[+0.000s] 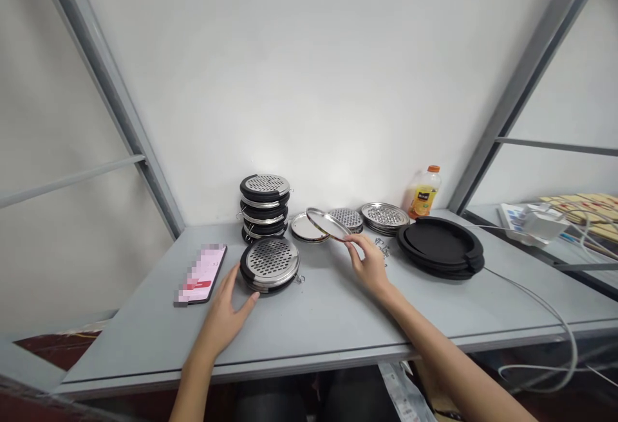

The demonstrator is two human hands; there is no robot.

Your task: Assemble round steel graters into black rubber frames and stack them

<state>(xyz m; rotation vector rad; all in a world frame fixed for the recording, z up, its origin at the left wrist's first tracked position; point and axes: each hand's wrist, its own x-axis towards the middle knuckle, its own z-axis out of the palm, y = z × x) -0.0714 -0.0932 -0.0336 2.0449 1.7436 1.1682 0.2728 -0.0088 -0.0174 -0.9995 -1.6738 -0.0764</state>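
My right hand (369, 264) pinches the near edge of a round, shallow metal lid (328, 224), tilted above the table. Below and behind it lies a similar metal lid (304, 228). My left hand (224, 316) has its fingers apart at the near left edge of a round grater (271, 260), thumb close to its rim. That grater has a perforated metal face, a black edge and a small wire clasp (300, 278) on its right. Behind it stands a stack of similar graters (265, 206).
Perforated metal discs (385, 215) and smaller grater discs (346, 218) lie by the wall. Small wire clasps (382, 248) are scattered nearby. Black round trays (439, 245), an orange drink bottle (425, 193) and a cable (535, 300) are at right. A phone (203, 274) lies left.
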